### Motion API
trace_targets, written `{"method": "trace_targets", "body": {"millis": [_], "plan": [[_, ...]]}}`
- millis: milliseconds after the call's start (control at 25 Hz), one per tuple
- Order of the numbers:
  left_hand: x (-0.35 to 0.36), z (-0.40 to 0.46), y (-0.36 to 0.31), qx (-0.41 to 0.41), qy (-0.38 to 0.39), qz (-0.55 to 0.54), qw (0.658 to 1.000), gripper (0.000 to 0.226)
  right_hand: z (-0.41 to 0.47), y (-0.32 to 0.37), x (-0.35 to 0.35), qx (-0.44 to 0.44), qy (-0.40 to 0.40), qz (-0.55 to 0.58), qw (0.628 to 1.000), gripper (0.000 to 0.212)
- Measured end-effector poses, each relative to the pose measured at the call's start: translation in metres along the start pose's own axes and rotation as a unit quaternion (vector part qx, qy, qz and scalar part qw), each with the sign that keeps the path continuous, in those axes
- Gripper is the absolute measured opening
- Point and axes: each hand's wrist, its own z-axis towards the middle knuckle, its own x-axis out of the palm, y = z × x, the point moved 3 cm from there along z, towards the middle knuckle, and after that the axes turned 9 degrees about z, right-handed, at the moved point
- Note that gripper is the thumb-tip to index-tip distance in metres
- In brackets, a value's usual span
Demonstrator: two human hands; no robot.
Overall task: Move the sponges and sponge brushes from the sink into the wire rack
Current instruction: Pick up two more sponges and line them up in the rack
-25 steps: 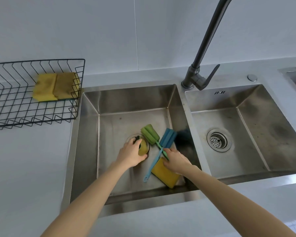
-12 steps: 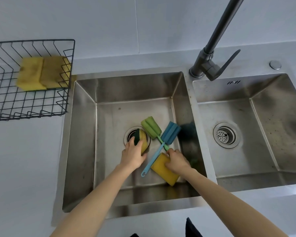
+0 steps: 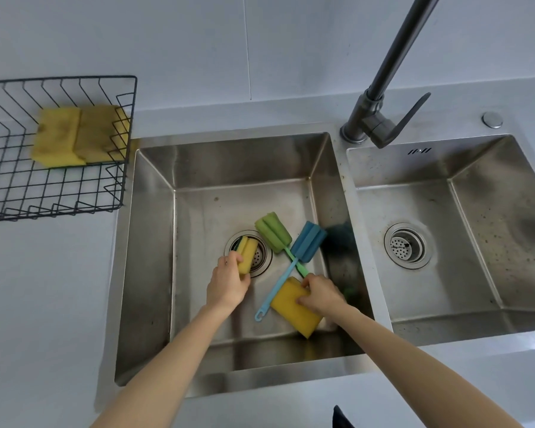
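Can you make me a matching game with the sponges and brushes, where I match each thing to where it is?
Things:
1. blue sponge brush
2. small yellow sponge
3. big yellow sponge
4. two yellow sponges

Places:
A. in the wire rack
B. held by the left hand over the drain
C. lying across the green sponge brush
D. under the right hand on the sink floor

Pairs: 1-C, 2-B, 3-D, 4-A
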Motion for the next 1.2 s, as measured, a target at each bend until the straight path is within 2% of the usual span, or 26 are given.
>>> {"method": "trace_targets", "body": {"millis": [360, 680, 960, 1200], "plan": [[-0.041, -0.014, 0.0, 0.01, -0.053, -0.118, 0.992, 0.031, -0.028, 0.021, -0.024, -0.023, -0.057, 0.119, 0.991, 0.051], [-0.088, -0.055, 0.014, 0.013, -0.133, -0.233, 0.963, 0.032, -0.059, 0.061, -0.028, -0.073, -0.123, 0.233, 0.962, 0.051], [-0.127, -0.086, 0.041, 0.029, -0.171, -0.345, 0.923, 0.017, -0.083, 0.096, -0.024, -0.096, -0.123, 0.342, 0.927, 0.053], [-0.158, -0.097, 0.059, 0.049, -0.185, -0.381, 0.904, 0.019, -0.111, 0.14, -0.026, -0.151, -0.111, 0.416, 0.89, 0.046]]}}
